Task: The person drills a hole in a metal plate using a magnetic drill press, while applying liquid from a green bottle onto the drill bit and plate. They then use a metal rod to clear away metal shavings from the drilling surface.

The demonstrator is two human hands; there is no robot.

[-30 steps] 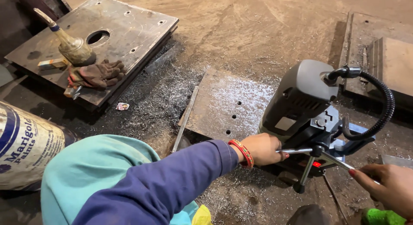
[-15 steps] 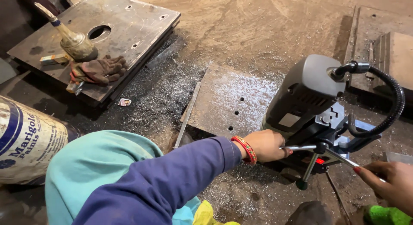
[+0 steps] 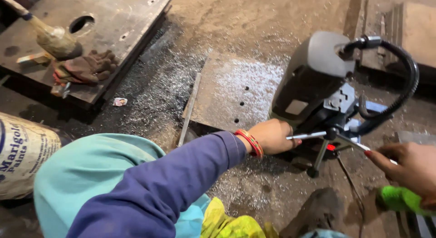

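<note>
A grey magnetic drill [image 3: 313,79] stands on a steel plate [image 3: 231,90] that has a few small drilled holes. Thin metal spokes of its feed handle [image 3: 318,136] stick out at the drill's base. My left hand [image 3: 272,135], in a purple sleeve with red bangles at the wrist, is closed around one spoke. My right hand [image 3: 402,167] comes in from the lower right, and its fingers pinch the end of another spoke. A green cuff [image 3: 399,199] covers that wrist. A black hose [image 3: 406,79] loops from the drill's top.
At the upper left, a hammer [image 3: 52,38] and brown work gloves [image 3: 84,67] lie on a thick steel plate with a round hole [image 3: 131,20]. A paint can [image 3: 22,151] lies on its side at the left. Metal shavings [image 3: 159,101] cover the floor. More steel plates [image 3: 418,33] lie at the upper right.
The view has shifted slightly, so the drill sits higher in the frame. Both hands stay on the feed handle spokes.
</note>
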